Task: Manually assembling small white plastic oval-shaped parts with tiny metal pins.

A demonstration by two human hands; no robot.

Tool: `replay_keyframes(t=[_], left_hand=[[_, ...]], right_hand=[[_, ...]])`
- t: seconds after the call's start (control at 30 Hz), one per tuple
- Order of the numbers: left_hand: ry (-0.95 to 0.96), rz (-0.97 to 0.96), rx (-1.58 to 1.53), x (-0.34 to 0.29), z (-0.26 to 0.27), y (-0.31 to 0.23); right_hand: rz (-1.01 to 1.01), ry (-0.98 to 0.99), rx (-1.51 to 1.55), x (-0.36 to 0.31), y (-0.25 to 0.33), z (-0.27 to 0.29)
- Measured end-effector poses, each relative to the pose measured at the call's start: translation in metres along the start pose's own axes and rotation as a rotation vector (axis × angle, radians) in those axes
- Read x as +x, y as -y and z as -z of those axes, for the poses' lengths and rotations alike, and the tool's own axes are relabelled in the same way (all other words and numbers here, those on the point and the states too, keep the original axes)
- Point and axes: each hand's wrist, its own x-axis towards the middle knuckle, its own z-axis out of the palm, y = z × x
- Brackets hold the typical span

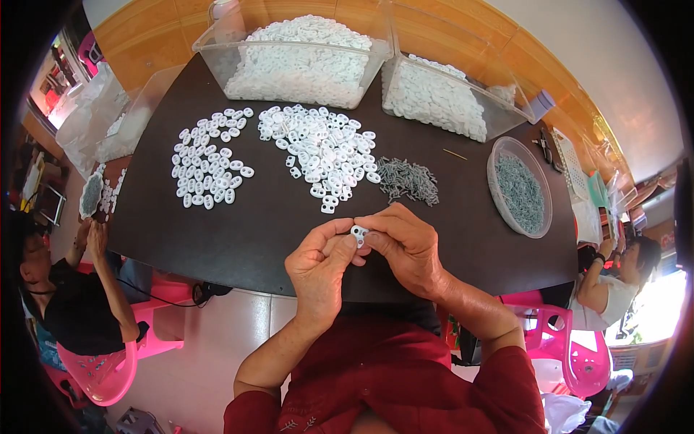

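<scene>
Just past the table's near edge, a small white two-holed plastic piece (pixel 358 232) is held up between my hands. My left hand (pixel 323 262) pinches it from the left, thumb in front and fingers behind. From the right, the thumb and forefinger of my right hand (pixel 405 246) close on its edge; whether a tiny part sits between them is hidden. Beyond my hands lies a heap of white pieces (pixel 322 145), some overlapping. To its right is a small pile of grey screw-like parts (pixel 408 181). At the left, more white pieces (pixel 208 163) lie spread out.
Clear bins of white pieces, a large one (pixel 289 72) and a smaller one (pixel 434 101), stand at the back. A round tub (pixel 495 184) of grey parts is at the right, near a thin stick (pixel 455 154) and pliers (pixel 547 150). People sit left (pixel 79 304) and right (pixel 600 293).
</scene>
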Motion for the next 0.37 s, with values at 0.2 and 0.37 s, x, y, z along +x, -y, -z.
replay_keyframes(t=[0.2, 0.37], left_hand=[[-0.037, -0.065, -0.005, -0.0028, -0.0007, 0.0044], [-0.034, -0.093, -0.013, -0.0031, 0.0006, 0.0085]], right_hand=[[-0.204, -0.043, 0.170, -0.0012, 0.0043, -0.0039], [-0.085, 0.011, -0.031, -0.0002, 0.0070, -0.0007]])
